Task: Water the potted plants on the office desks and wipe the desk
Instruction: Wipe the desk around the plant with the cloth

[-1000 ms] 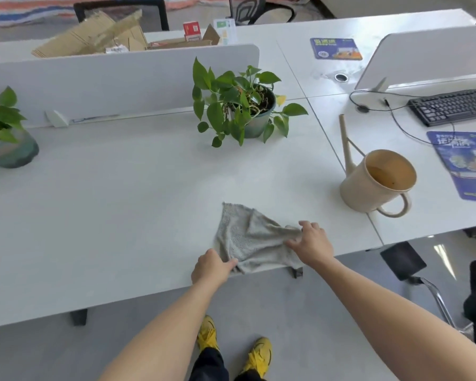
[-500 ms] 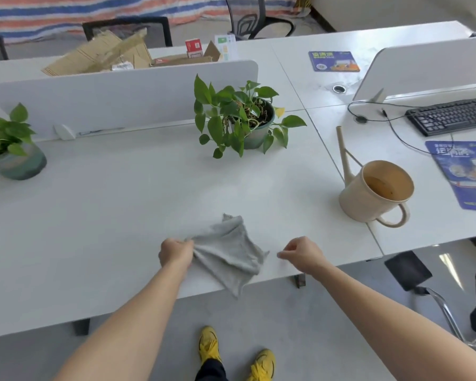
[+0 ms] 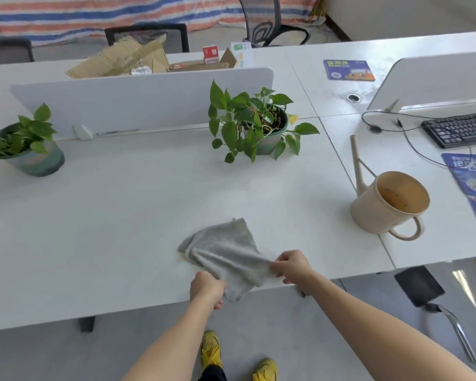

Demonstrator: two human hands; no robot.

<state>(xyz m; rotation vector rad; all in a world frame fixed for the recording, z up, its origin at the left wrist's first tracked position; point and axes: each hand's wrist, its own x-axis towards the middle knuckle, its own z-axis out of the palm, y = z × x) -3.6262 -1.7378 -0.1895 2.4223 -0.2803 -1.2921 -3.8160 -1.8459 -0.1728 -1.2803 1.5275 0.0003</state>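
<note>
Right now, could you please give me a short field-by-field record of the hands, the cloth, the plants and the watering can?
grey cloth: bunched, at near edge of the desk
left hand: grips its near left edge
right hand: pinches its right edge
left plant: back left of desk
middle plant: back centre of desk
watering can: upright, right of the cloth, untouched

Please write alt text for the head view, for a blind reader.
The left hand and right hand grip a grey cloth at a white desk's near edge. Behind it stand a left potted plant, a middle potted plant and, at right, a beige watering can.
</note>
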